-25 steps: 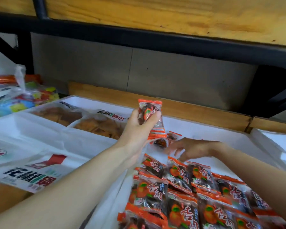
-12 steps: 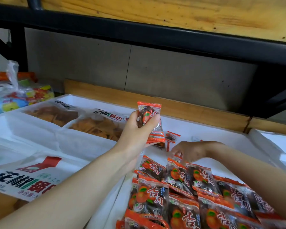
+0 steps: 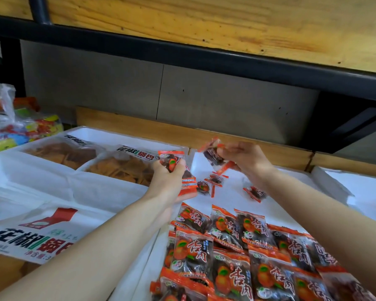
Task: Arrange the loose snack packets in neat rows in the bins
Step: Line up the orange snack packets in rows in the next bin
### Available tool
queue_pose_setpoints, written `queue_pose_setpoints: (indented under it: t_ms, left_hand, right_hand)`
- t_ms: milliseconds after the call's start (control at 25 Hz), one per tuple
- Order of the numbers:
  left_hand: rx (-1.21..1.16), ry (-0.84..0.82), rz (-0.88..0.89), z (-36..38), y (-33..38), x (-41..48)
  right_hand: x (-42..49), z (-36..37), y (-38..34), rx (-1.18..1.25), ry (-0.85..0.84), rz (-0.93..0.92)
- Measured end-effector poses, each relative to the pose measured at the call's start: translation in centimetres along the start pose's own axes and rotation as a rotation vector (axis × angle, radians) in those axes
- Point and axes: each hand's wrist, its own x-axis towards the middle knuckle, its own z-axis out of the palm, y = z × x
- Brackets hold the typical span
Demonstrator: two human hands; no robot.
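While the left hand grips a bunch of packets by the left wall of the white bin, the right hand pinches a single packet above the far end - a few loose packets lie underneath, neat rows fill the near part.

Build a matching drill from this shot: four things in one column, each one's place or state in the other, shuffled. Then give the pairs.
Things
1. left hand
2. right hand
3. loose snack packets
4. clear bags of brown crisps

Place or state
A. lie in the bin to the left
B. pinches one packet above the white bin
C. scattered on that bin's floor, beyond the neat rows
D. grips several packets together

Pairs: 1-D, 2-B, 3-C, 4-A
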Motion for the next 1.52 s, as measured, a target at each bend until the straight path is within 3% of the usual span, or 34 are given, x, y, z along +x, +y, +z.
queue_pose_setpoints:
  t_ms: [80, 200, 360, 480, 560, 720, 840, 1240, 1360, 1400, 1520]
  left_hand:
    - [-0.026, 0.019, -0.006, 0.1, 0.2, 0.0]
    - [-0.071, -0.014, 0.016, 0.5, 0.6, -0.3]
    - [-0.049, -0.063, 0.054, 0.6, 0.6, -0.5]
    - [-0.054, -0.048, 0.128, 0.1, 0.7, -0.2]
    - [-0.03, -0.047, 0.159, -0.3, 0.9, -0.1]
    - [0.021, -0.064, 0.173, -0.4, 0.6, -0.1]
    - [0.052, -0.072, 0.177, -0.4, 0.2, 0.2]
    - [0.059, -0.105, 0.117, -0.8, 0.2, 0.3]
    - [0.084, -0.115, 0.054, -0.9, 0.1, 0.4]
    - [0.088, -0.116, 0.035, -0.9, 0.1, 0.4]
    - [0.08, -0.115, -0.036, -0.8, 0.2, 0.6]
  right_hand:
    - [-1.6, 1.2, -1.6, 0.201, -0.092, 0.065]
    - [-3.8, 2.9, -2.9, 0.162, -0.19, 0.06]
    - [-4.5, 4.1, -3.1, -0.118, -0.261, -0.049]
    - [-2.3, 3.7, -2.5, -0.207, -0.207, -0.138]
    - [0.4, 2.9, -0.3, -0.393, -0.187, -0.202]
    - [4.4, 2.0, 6.1, -0.944, -0.523, -0.061]
    - [5.2, 2.7, 7.2, -1.008, -0.629, -0.03]
    - [3.1, 2.1, 6.4, -1.039, -0.493, 0.178]
    - [2.1, 1.6, 5.1, -1.024, -0.385, 0.127]
    - [1.6, 1.6, 4.4, -0.927, -0.31, 0.083]
    - [-0.1, 2.0, 1.2, -0.325, -0.062, -0.052]
